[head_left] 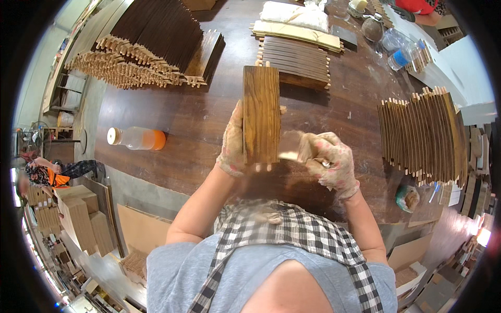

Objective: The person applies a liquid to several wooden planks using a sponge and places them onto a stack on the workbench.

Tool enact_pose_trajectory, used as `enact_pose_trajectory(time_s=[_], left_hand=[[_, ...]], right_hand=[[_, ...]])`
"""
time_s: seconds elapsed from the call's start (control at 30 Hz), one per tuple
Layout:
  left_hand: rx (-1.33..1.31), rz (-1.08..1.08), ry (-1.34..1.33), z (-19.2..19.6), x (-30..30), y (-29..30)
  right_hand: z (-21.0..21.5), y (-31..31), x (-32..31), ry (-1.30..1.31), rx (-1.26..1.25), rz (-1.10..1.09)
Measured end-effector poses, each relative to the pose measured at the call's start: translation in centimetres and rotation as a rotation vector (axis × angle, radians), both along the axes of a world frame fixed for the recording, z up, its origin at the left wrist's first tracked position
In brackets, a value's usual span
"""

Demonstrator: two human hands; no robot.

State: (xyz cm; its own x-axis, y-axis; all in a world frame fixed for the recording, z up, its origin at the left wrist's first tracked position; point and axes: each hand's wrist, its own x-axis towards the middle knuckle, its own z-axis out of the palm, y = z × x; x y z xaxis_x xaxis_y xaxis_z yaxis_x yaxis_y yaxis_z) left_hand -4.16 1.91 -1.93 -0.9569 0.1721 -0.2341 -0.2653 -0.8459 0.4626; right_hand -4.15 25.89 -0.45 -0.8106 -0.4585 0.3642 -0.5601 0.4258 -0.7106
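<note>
**Stiff slat bundle held upright over the bench**

The wooden slat block (261, 115) — a tight pack of dark, grained strips with pale tenon pegs showing at its top and bottom ends — is standing nearly upright above the dark bench (172, 120), in front of the person's chest. It is looking rigid and fairly weighty for its size, with hard, smooth faces; the small pegs are probably the fragile part, so the long flat sides are the safer place to hold it, away from the ends.

The left hand (232, 143), gloved, is doing just that — its fingers are wrapping the block's left edge low down, pressed around it. The right hand (329, 159), also gloved, is blurring beside the block's lower right edge, its fingers curled shut around a small pale tool (292, 151) whose kind I cannot tell.

Further out, a clear bottle with an orange end (136, 138) is lying on its side to the left, a fanned row of slats (422, 133) is resting to the right, and more stacked slats (296, 60) are sitting beyond the block.
</note>
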Motion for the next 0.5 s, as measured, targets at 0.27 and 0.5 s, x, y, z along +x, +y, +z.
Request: enact_pose_trajectory(time_s=[0.27, 0.5], left_hand=[[0.061, -0.064, 0.054, -0.2, 0.5, 0.1], [-0.082, -0.099, -0.021, -2.1, 1.9, 0.4]], right_hand=[[-0.3, 0.5, 0.2, -0.02, -0.055, -0.039], [0.8, 0.3, -0.6, 0.167, -0.034, 0.04]])
